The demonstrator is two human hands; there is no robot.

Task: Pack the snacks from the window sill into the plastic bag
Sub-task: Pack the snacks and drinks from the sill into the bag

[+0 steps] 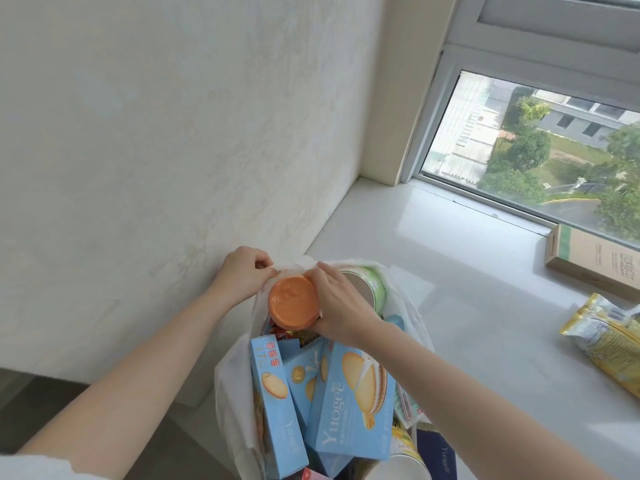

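Left hand pinches the plastic bag rim; right hand grips the orange-lidded can, seemingly inside the bag's mouth.

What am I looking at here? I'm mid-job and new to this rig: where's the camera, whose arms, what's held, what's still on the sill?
There is no machine: one camera sits on a person's head, looking down at their bare arms. The left hand pinches the rim of the white plastic bag. The right hand grips a round orange-lidded can at the bag's mouth. Light blue biscuit boxes and a green-labelled tube are already inside. On the white window sill lie a yellow snack packet and a flat brown cardboard box.
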